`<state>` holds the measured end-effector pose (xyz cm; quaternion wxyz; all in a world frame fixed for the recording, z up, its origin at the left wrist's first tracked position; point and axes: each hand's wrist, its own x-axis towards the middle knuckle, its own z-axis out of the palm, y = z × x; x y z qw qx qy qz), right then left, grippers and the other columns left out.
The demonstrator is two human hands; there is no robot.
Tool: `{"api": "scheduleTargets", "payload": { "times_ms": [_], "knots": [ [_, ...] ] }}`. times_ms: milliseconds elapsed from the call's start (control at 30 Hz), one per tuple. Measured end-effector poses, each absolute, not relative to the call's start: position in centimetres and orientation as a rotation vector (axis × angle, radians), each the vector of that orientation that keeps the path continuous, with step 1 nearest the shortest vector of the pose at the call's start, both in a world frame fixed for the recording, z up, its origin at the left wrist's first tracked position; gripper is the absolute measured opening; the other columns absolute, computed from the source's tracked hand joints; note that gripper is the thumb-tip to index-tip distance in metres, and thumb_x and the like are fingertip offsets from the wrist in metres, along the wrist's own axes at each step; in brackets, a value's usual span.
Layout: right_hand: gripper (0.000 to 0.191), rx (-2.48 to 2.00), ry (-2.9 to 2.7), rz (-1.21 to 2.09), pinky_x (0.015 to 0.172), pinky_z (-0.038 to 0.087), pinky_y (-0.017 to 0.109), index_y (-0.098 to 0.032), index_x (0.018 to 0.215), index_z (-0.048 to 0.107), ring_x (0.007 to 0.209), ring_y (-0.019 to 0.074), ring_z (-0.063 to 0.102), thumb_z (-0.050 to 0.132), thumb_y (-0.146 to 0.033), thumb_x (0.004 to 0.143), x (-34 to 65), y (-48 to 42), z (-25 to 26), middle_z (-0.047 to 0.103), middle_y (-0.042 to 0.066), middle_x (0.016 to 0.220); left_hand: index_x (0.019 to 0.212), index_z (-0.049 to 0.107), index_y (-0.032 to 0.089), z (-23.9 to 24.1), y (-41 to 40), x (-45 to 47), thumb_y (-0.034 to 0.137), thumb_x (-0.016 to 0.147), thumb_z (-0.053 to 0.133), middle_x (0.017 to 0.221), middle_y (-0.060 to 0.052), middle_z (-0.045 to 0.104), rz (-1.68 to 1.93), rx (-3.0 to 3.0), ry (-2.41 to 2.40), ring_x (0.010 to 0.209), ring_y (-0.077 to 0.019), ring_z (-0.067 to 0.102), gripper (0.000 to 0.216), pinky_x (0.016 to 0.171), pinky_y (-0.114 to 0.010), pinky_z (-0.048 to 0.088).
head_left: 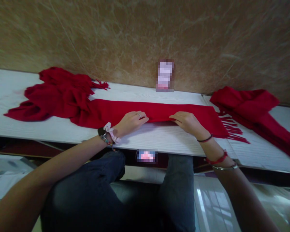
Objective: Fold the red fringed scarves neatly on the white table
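Observation:
A long red scarf (159, 111) lies stretched along a white wood-grain table (159, 138), its fringe at the right end. Its left part is bunched into a heap (60, 93). My left hand (131, 122) pinches the near edge of the scarf at its middle, fingers closed on the cloth; a ring shows on one finger. My right hand (187, 122) grips the same near edge a little to the right, fingers curled on the fabric. The two hands are a short gap apart.
A second red scarf (253, 108) lies piled at the table's right end. A small blurred card (164, 75) stands against the brown marbled wall behind the table. My knees in dark jeans are under the table's front edge.

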<state>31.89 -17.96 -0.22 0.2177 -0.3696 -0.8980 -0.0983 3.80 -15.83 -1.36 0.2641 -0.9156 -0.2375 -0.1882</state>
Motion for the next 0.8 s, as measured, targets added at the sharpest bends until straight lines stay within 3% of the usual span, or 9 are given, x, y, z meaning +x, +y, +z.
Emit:
{"api": "scheduleTargets", "payload": {
  "times_ms": [167,367,500,700,800],
  "knots": [
    [0.025,-1.053,-2.597,-0.322,0.077,0.053,0.033,-0.015,0.1,0.069,0.086,0.0199,0.066,0.048,-0.011,0.087,31.6,-18.9,0.1,0.071,0.009,0.094,0.09,0.065,0.016,-1.1,-16.5,3.8,0.013,0.09,0.044,0.082,-0.005,0.061,-0.328,-2.521,-0.731,0.077,-0.014,0.057,0.021,0.068,-0.026,0.046],
    [0.04,-1.046,-2.69,-0.327,0.095,0.048,0.039,-0.009,0.119,0.06,0.111,0.0224,0.058,0.04,-0.002,0.085,32.3,-20.6,-1.6,0.062,0.015,0.119,0.103,0.062,0.017,0.0,-17.7,4.2,0.01,0.088,0.046,0.096,-0.009,0.061,-0.092,-2.639,-0.774,0.094,-0.018,0.057,0.023,0.076,-0.029,0.047],
    [0.049,-1.129,-2.678,-0.188,0.104,0.041,0.04,-0.012,0.128,0.053,0.124,0.0192,0.048,0.033,0.0,0.084,33.2,-20.7,-3.1,0.054,0.012,0.132,0.112,0.059,0.017,0.4,-17.7,3.9,0.008,0.089,0.044,0.105,-0.011,0.058,0.011,-2.636,-0.919,0.099,-0.0201,0.056,0.03,0.077,-0.031,0.047],
    [0.047,-1.186,-2.733,-0.008,0.109,0.031,0.044,-0.017,0.135,0.045,0.132,0.0186,0.036,0.033,-0.011,0.09,33.4,-20.5,-2.8,0.045,0.009,0.14,0.129,0.048,0.019,0.4,-17.5,2.8,0.005,0.089,0.036,0.114,-0.013,0.056,0.156,-2.584,-1.138,0.102,-0.0218,0.056,0.045,0.075,-0.031,0.047],
    [0.045,-1.223,-2.781,0.022,0.109,0.026,0.049,-0.021,0.137,0.041,0.134,0.0198,0.031,0.03,-0.018,0.094,33.2,-20.9,-2.0,0.039,0.008,0.144,0.133,0.045,0.022,0.3,-17.8,2.9,0.004,0.088,0.032,0.124,-0.013,0.052,0.135,-2.624,-1.17,0.11,-0.0234,0.052,0.05,0.086,-0.036,0.044]
  ]
}}
